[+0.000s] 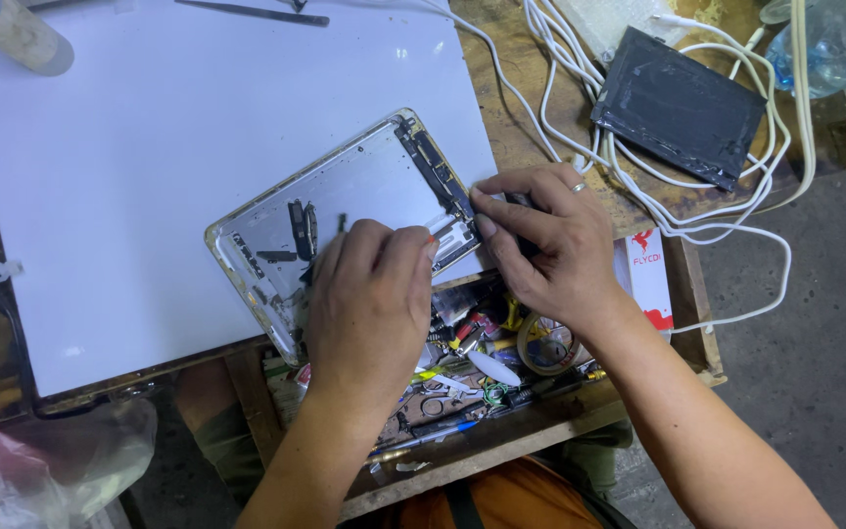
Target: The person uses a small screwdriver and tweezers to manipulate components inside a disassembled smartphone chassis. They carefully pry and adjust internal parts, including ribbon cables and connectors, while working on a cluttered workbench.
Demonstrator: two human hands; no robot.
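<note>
Tablet back shell (pixel 345 211), silver, screen and most internals removed. It lies tilted on the white sheet (pixel 149 147), long axis running from the sheet's near edge up and right toward its right edge. One short end overhangs the near edge of the sheet, above the open drawer (pixel 462 392). Dark component strips remain along the far short end and in a cluster near the middle.

Left hand (pixel 369 304): rests over the near-right part of the shell, fingers curled and bunched, tips pressed to the shell floor close to the right corner. Whether it pinches a small tool or part: cannot tell, the fingers hide it.

Right hand (pixel 545 245): comes in from the right, ring on one finger. Thumb and forefinger closed together at the shell's right corner, on the dark strip there. A dark object shows behind the fingers; what it is I cannot tell.

Key relation: both sets of fingertips meet at the same right corner, nearly touching. The right hand is on the rim itself; the left lies just inside it. The rest of the shell extends away to the left of both hands.

Surroundings: drawer below holds a tape roll (pixel 545 345), pens and small tools. On the desk's far right corner, a black flat slab (pixel 678 106) ringed by white cables (pixel 697 220).
</note>
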